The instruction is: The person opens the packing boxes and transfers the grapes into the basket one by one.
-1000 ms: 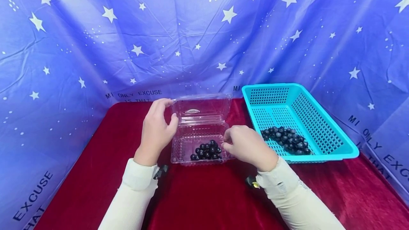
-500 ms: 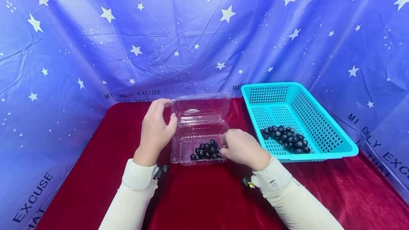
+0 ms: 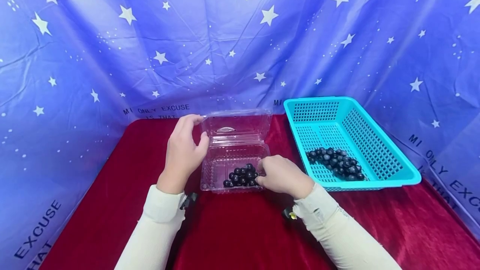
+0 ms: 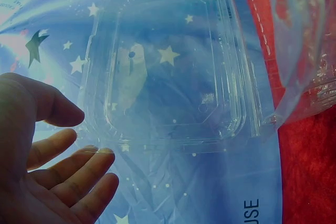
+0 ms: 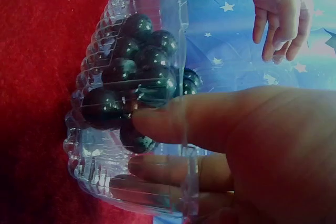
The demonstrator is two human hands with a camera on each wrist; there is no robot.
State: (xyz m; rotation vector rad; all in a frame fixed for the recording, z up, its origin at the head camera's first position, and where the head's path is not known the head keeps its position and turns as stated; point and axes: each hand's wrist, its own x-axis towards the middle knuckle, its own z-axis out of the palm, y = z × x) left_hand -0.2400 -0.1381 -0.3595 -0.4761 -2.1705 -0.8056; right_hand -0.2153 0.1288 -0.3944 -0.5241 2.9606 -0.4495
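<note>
A clear plastic clamshell box [image 3: 210, 166] stands with its lid [image 3: 240, 126] tipped up behind it. Inside, a bunch of dark grapes [image 3: 241, 176] lies toward the front right. My right hand [image 3: 283, 174] reaches over the box's right side and pinches grapes at that end of the bunch; in the right wrist view the thumb [image 5: 163, 121] lies against them, with the other fingers partly hidden behind clear plastic. My left hand [image 3: 183, 149] is at the lid's left edge, its fingertips right at the corner. Its fingers [image 4: 84, 182] are loosely bent in the left wrist view.
A turquoise perforated basket [image 3: 375, 184] stands to the right, with another bunch of dark grapes [image 3: 335, 163] in its front left part. Red cloth [image 3: 232, 232] covers the table. A blue curtain with stars [image 3: 225, 32] hangs close behind.
My right hand has moved left from the box's right edge in to the grapes. The left hand stays at the lid, and the grapes lie where they were.
</note>
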